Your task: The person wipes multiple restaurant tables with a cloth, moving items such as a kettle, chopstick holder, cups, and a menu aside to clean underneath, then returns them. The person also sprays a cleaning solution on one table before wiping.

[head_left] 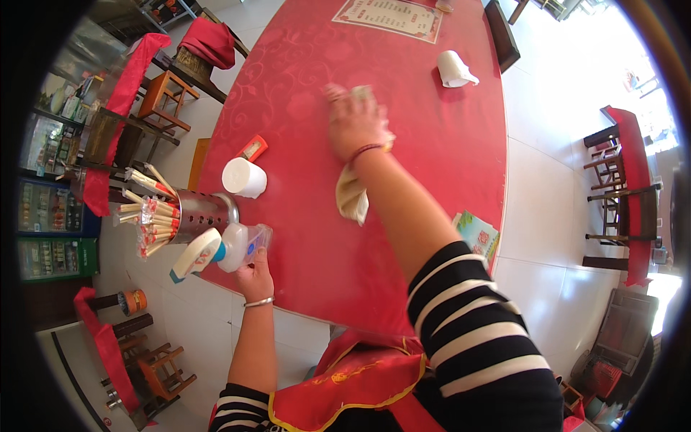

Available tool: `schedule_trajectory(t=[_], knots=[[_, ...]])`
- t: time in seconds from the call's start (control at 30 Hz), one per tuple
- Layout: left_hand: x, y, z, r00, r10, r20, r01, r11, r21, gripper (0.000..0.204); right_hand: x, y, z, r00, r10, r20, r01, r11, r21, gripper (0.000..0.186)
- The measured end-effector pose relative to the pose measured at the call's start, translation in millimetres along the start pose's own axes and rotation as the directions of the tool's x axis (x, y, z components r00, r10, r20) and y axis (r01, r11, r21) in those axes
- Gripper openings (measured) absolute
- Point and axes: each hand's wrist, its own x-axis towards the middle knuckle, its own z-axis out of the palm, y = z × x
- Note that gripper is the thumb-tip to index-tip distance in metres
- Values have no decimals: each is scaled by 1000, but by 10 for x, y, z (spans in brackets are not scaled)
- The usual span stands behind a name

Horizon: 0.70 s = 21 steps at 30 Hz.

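Note:
My right hand, a little blurred, presses down on a pale cloth over the red tabletop. Part of the cloth trails out below my wrist, and some shows past my fingertips; the rest is hidden under the palm. At the table's near left edge my left hand is closed on a clear spray bottle with a white and blue-green trigger head. The bottle stands beside a perforated metal holder full of paper-wrapped chopsticks. Its far fingers are hidden behind the bottle.
Beyond the chopstick holder are a white round container and a small red-orange box. A white pitcher sits at far right, a printed sheet at the far end, a green packet by the right edge. Wooden stools flank the table.

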Motion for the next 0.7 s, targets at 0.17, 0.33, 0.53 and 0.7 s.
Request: schedule_trajectory(t=[0.17,0.33,0.53,0.7], knots=[[24,6,18,1000,-22,-17,23,998,57,28,-640,1299,-623,976,218,-21,-219,973,-76,51],[64,-46,38,999,37,31,-38,998,40,30,-1422,1431,-1036,931,361,50,-351,925,-148,59],[147,-130,79,982,181,53,-183,982,42,34,-2930,78,-1290,896,-402,188,410,912,-2,58],[125,-174,86,979,198,41,-200,979,48,37,-3308,286,-1563,740,-589,325,545,808,223,57]])
